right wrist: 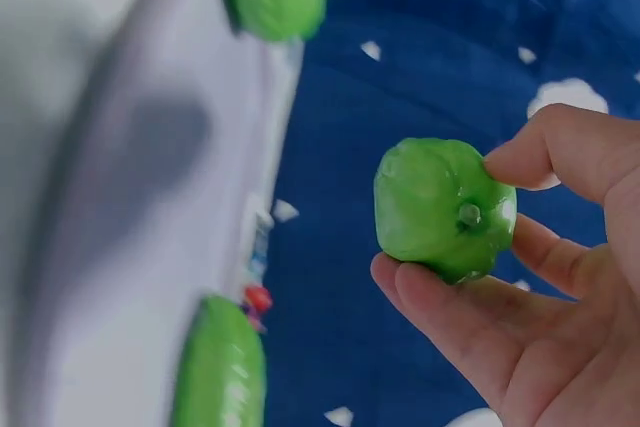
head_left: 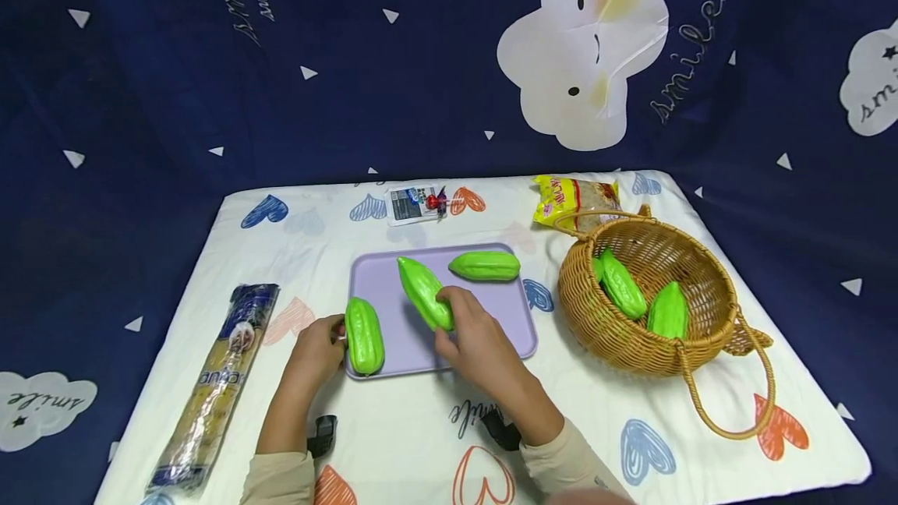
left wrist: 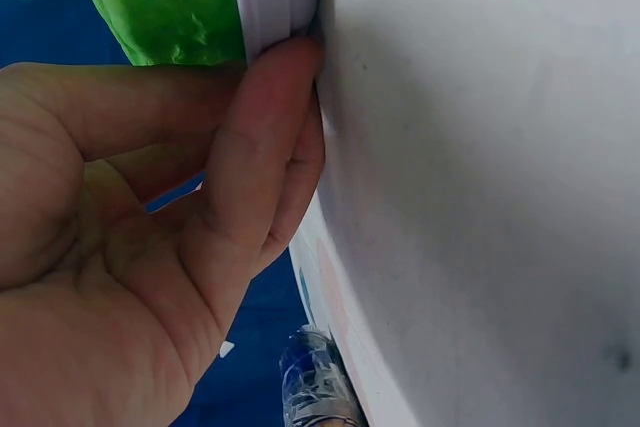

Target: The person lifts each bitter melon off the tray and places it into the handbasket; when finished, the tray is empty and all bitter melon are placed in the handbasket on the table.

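The right hand grips a ridged, glossy green toy gourd by one end, above the lavender tray. The left hand pinches the tray's left rim beside another gourd.

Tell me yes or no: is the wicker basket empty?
No: the basket holds two green gourds, seen from the head view.

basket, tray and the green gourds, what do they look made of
Basket: woven wicker or rattan, visible weave, matte tan. Tray: likely plastic, smooth lilac with a rounded rim. Green gourd in the right hand: probably plastic or foam, glossy, uniformly bright, moulded ridges.
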`<state>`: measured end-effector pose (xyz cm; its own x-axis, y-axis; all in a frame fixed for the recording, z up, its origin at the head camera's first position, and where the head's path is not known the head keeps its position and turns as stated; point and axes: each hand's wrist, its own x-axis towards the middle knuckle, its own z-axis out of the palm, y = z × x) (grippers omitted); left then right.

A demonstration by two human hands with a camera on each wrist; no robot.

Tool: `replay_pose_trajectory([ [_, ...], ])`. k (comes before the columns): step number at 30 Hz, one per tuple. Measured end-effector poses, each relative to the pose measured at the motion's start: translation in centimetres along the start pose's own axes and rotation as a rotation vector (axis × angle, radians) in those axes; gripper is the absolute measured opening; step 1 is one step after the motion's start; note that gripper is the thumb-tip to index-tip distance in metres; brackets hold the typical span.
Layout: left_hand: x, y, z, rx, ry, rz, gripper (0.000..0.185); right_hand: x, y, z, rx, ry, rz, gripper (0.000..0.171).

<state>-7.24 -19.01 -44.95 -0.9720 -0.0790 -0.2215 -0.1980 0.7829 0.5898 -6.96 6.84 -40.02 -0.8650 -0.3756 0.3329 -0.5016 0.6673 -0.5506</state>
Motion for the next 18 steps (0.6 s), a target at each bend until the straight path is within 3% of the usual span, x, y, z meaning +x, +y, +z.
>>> replay_pose_trajectory([
  [9,-0.1,-0.2,0.2,-0.022,-0.022,-0.009,0.042,-0.4,1.3,-5.4,-0.030,0.174,0.073,0.045],
  [18,0.1,-0.2,0.0,-0.016,-0.033,0.000,0.043,-2.0,4.1,-9.8,-0.059,0.330,0.308,0.048],
])
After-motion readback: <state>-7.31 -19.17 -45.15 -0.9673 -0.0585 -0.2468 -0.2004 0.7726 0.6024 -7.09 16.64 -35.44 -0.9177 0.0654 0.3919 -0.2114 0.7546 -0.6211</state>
